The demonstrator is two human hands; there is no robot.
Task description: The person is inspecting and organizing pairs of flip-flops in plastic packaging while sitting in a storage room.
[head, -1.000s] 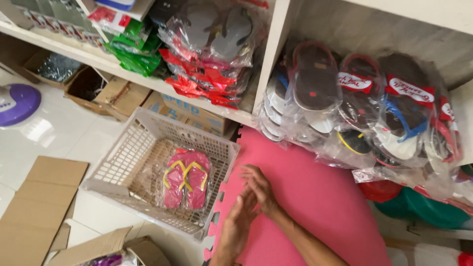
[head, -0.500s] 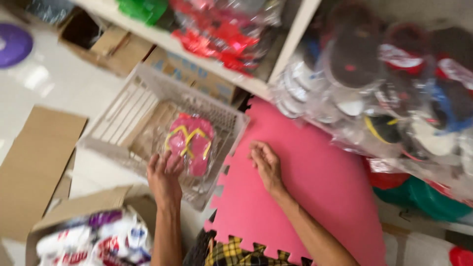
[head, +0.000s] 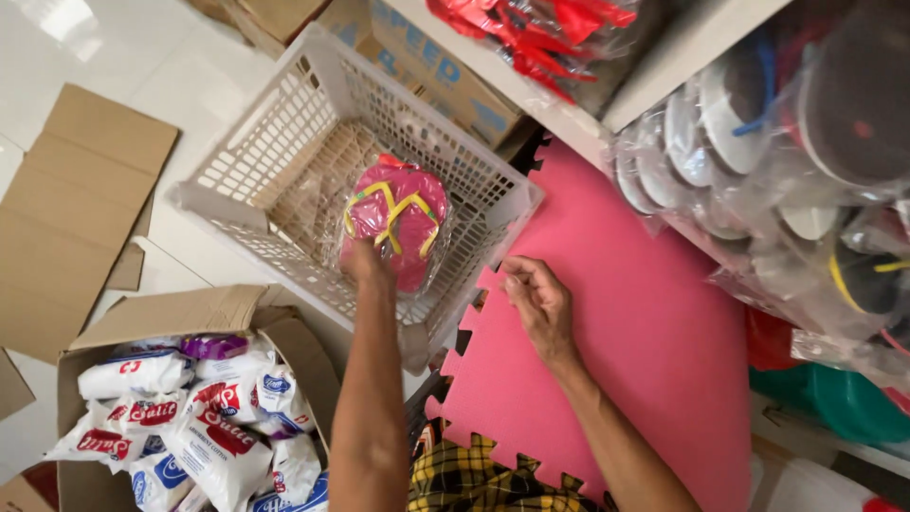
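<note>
From the head camera, the left hand (head: 365,265) has closed its fingers on the near end of a bagged pair of pink flip-flops (head: 396,223) with yellow straps, held over the white plastic basket (head: 254,223) — lifted or resting, I cannot tell. The right hand (head: 536,301) rests loosely curled and empty on the pink foam mat (head: 626,341) — so the pair is gripped but not yet clear of the basket.

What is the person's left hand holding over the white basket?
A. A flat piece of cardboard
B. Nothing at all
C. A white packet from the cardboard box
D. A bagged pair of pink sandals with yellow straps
D: the left hand grips a clear bag with a pair of pink sandals with yellow straps, inside the white basket, while the right hand rests on the pink foam mat.
</note>
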